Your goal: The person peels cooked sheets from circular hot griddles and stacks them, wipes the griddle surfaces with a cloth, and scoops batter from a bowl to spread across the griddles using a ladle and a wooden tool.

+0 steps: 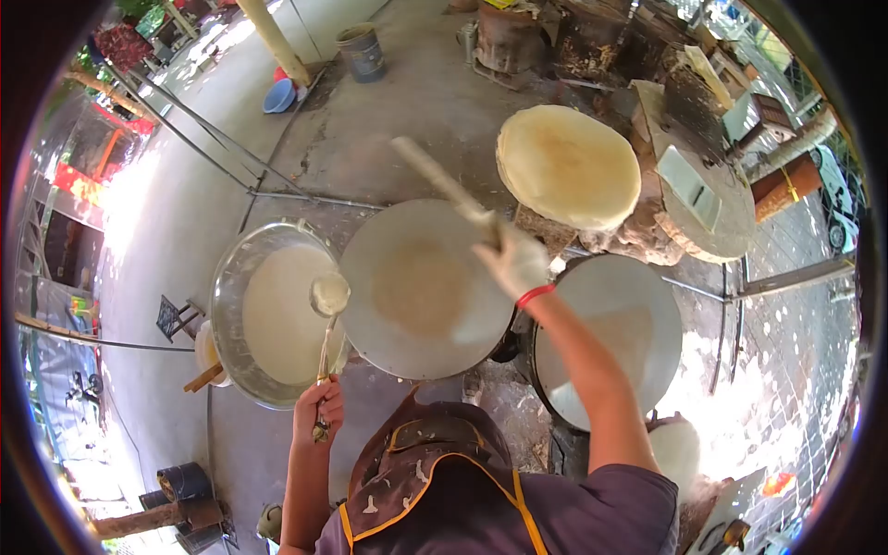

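Note:
My left hand is closed around the handle of a ladle. The ladle's cup hangs over the right rim of a big metal basin of pale batter. In my gloved right hand is a long wooden stick, smeared by motion and slanting up to the left. That hand hovers by the right edge of a round griddle, which has a brownish patch in its middle. A second round griddle lies under my right forearm, with a tan patch partly hidden by the arm.
A stack of thin round flatbreads stands beyond the griddles. Right of it is a round board bearing a flat rectangular thing. A bucket and a blue basin stand farther back. Metal rails cross behind the griddles.

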`<state>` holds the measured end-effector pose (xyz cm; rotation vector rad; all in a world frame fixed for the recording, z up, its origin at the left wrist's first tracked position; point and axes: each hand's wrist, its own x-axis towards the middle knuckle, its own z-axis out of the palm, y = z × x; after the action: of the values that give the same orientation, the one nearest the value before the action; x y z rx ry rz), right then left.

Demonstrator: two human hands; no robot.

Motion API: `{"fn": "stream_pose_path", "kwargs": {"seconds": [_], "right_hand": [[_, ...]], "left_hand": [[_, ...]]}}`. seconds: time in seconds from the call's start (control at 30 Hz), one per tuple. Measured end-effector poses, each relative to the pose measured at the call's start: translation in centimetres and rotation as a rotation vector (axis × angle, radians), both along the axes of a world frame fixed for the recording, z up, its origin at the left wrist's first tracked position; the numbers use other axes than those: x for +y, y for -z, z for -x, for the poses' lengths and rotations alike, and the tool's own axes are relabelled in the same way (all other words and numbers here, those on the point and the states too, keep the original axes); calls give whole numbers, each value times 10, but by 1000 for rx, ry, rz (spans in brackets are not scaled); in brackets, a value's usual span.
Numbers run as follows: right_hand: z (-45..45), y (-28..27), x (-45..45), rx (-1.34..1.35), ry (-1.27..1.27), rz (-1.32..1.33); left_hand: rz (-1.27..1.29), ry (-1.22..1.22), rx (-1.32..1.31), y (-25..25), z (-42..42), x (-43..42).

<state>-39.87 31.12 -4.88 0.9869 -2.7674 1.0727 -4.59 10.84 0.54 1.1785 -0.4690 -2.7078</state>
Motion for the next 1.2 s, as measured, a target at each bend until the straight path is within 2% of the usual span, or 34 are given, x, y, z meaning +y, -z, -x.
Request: {"fn": "stream_pose_path", "kwargs": {"seconds": [0.07, 0.13, 0.2, 0.3, 0.47, 0.57, 0.6, 0.63, 0.67, 0.7, 0.73, 0.77, 0.83, 0.87, 0.9, 0.93, 1.03, 1.07, 1.2], "right_hand": [[-76, -31, -26, -331, -90, 70], [-151, -33, -47, -655, -210, 162], [-222, -17, -74, -558, -335, 171], [-307, -56, -83, -490, -182, 29], [-396, -64, -64, -562, -432, 153], [-395, -45, -16, -1124, -297, 367], [-392, -7, 7, -939, -49, 443], [-379, -10, 34, -972, 260, 396], [-355, 50, 76, -1083, 549, 331], [-351, 57, 118, -873, 873, 371], [-343, 107, 175, -453, 842, 74], [-335, 157, 231, -13, 912, -278], [-294, 225, 311, -849, 1304, 1004], [-284, 213, 312, -894, 1274, 1207], [-276, 169, 297, -936, 1231, 1411], [-270, 125, 272, -923, 1292, 1424], [-232, 142, 279, -993, 1360, 1305], [-233, 116, 269, -1029, 1402, 1238], [-225, 126, 271, -1030, 1410, 1270]], "left_hand": [[-9, 37, 54, 8, -8, -4], [-26, 77, 119, 17, -20, -7], [105, 155, 53, 19, -36, -8], [306, 252, 17, 30, -76, -10], [539, 404, -122, 27, -139, -9], [465, 374, -186, 43, -174, -15], [390, 376, -82, 49, -184, -24], [337, 341, -133, 47, -191, -29], [286, 305, -185, 44, -196, -35], [236, 266, -237, 44, -199, -41], [229, 267, -205, 46, -204, -48], [220, 268, -179, 49, -212, -55], [209, 261, -144, 55, -220, -63], [209, 253, -138, 54, -223, -66], [210, 243, -131, 53, -223, -66], [210, 218, -145, 49, -221, -64], [197, 187, -111, 51, -219, -63], [194, 175, -125, 52, -217, -64], [190, 142, -176, 50, -207, -54]]}}
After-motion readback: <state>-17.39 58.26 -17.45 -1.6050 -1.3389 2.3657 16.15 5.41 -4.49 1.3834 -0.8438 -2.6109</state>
